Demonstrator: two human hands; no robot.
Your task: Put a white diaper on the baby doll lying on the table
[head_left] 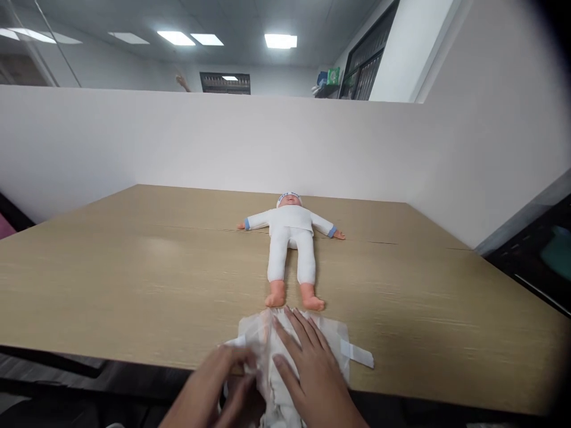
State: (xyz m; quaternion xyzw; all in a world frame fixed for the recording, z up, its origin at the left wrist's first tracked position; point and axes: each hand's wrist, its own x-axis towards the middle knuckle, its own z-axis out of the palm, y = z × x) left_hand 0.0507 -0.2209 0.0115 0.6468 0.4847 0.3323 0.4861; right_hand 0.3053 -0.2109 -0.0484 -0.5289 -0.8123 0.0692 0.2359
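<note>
A white disposable diaper (279, 378) lies spread out at the table's front edge, with a fastening tab (360, 355) sticking out to the right. My left hand (225, 377) pinches the diaper's left side, its fingers bent and a little blurred. Flat on the middle of the diaper rests my right hand (311, 364), fingers stretched out and holding nothing. Just beyond the diaper a baby doll (291, 221) is on its back, feet towards me and arms spread. It wears white clothes with blue cuffs and a patterned cap.
The wooden table (134, 273) meets a low white partition (214, 142) at the back. A dark object (535, 261) stands beyond the table's right edge. Past the partition, a raised hand (182, 81) of another person and a shelf with a green package (333, 75) show.
</note>
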